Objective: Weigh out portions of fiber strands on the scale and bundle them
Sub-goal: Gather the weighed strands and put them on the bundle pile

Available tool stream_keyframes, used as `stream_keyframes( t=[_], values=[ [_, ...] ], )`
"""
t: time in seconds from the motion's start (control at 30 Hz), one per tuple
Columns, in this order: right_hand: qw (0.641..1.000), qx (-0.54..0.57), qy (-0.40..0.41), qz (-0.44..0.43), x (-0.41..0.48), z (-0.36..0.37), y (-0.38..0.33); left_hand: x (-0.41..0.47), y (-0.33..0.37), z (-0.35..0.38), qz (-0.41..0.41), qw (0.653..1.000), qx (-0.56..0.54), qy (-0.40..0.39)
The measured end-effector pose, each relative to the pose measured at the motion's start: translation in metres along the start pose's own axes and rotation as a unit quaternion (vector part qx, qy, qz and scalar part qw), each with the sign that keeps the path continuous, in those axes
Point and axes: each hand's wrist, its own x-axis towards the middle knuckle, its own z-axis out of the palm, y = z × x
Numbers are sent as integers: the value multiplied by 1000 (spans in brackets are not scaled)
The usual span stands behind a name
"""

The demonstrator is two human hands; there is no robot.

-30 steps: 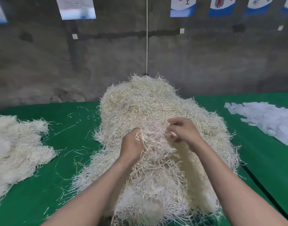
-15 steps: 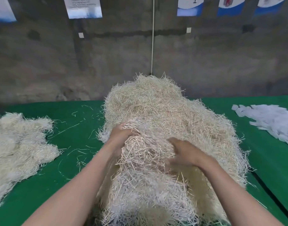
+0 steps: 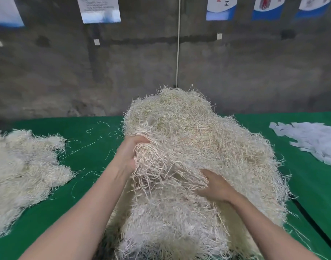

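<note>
Here, left hand (image 3: 128,155) and right hand (image 3: 216,187) each with a closed grip on a clump of fiber strands (image 3: 161,166), atop the big heap (image 3: 207,132) on the green surface (image 3: 89,147), smaller pile (image 3: 24,171) at left.

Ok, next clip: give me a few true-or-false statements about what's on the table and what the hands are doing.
1. The left hand grips a clump of strands at the left side of the big heap. True.
2. The right hand hangs free above the heap. False: its fingers are dug into the heap.
3. A smaller pile lies left of the heap. True.
4. White paper slips lie on the left. False: the paper slips lie on the right of the green cloth.
</note>
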Motion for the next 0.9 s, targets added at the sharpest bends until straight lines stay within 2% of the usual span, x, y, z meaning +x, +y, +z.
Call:
stream_keyframes(
  t=[0.23, 0.3, 0.4, 0.5, 0.57, 0.63, 0.73, 0.8, 0.83, 0.87, 0.9],
  values=[
    [998, -41, -55, 5, -18, 12, 17, -3, 16, 5, 20, 998, -2, 59],
    [997, -9, -72, 5, -26, 0, 7, -3, 17, 5, 18, 997, -2, 70],
    [996, 53, -11, -71, -36, -47, -30, -3, 19, 8, 24, 998, 5, 55],
    [971, 169, 76, -150, -45, -69, -82, -2, 24, 16, -4, 1000, -17, -1],
    [960, 209, 57, -176, -39, -50, -114, -6, 27, 25, -6, 998, -41, -41],
    [970, 202, 28, -135, -26, -20, -127, -11, 30, 32, -3, 997, -63, -47],
    [969, 227, 94, -36, -8, -1, -109, -12, 35, 25, 16, 995, -79, -65],
    [947, 289, 137, 21, -6, -7, -90, -2, 34, 11, 78, 992, 88, -50],
    [936, 311, 161, 38, -4, -12, -83, 1, 32, 6, 99, 970, 213, -65],
    [928, 323, 179, 43, -3, -17, -79, 5, 25, 5, 106, 930, 336, -107],
    [931, 307, 192, 34, 0, -19, -75, 5, 18, 9, 95, 872, 453, -161]
  ],
)
